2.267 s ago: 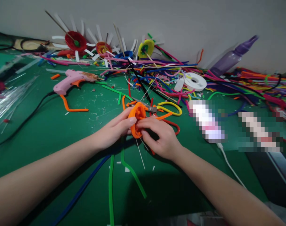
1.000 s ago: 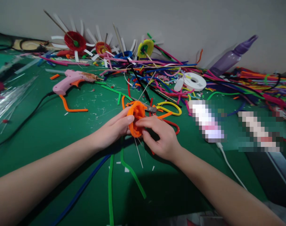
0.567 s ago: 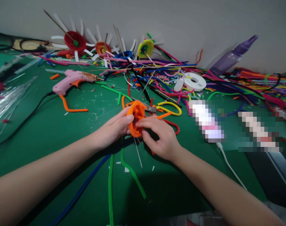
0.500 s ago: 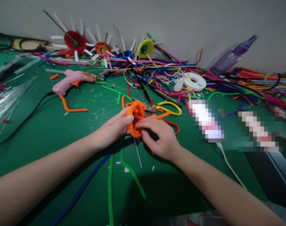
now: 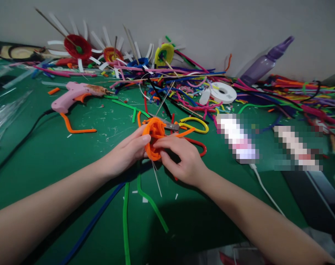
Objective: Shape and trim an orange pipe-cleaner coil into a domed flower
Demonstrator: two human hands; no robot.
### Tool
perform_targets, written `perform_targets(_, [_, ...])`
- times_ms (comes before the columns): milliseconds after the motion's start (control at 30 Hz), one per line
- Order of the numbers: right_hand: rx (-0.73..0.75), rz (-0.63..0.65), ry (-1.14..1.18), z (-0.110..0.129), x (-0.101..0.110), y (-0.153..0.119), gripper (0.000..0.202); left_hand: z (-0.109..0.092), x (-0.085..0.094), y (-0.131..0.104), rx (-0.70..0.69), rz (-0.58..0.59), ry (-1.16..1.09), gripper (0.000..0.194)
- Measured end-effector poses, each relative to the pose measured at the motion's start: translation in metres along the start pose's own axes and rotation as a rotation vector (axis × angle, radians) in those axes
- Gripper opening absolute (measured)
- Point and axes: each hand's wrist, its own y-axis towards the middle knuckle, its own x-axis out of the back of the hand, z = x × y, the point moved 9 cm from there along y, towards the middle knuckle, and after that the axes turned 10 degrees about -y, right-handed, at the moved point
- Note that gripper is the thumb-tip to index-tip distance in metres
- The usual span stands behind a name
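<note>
A small cup shape of coiled orange pipe cleaner [image 5: 148, 141] is held over the table, its hollow turned toward the right. My left hand [image 5: 132, 146] grips it from the left, thumb on the rim. The fingers of my right hand [image 5: 184, 156] are bent into the hollow and pinch the orange pipe cleaner there; their tips are partly hidden. One orange end [image 5: 186, 133] sticks out to the right above that hand. Thin pale sticks [image 5: 157, 181] show below the cup. Just behind lie scissors [image 5: 195, 125] with one yellow and one red handle loop.
A pink glue gun [image 5: 76, 95] lies at the left with its black cord. Flower-like discs [image 5: 77, 47] on sticks lean at the back beside heaped pipe cleaners, a white reel [image 5: 225, 92] and a purple bottle [image 5: 262, 64]. Green pipe cleaners [image 5: 125, 221] lie in front; a blurred device [image 5: 237, 138] with a white cable, right.
The whole scene has shifted slightly left in view, as the camera turned a little. Both hands keep their hold on the orange cup, with hardly any movement of the fingers.
</note>
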Motion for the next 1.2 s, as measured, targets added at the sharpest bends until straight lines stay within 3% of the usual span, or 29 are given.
perform_targets(700, [0.012,-0.029,0.007,0.0021,0.0025,-0.0008,0.017,-0.0025,-0.0021,0.0006,-0.032,0.019,-0.021,0.048])
perform_targets(1200, [0.016,-0.028,-0.003,0.0021,0.0034,0.0000,0.017,-0.0041,-0.0045,0.0009,-0.050,0.045,-0.077,0.039])
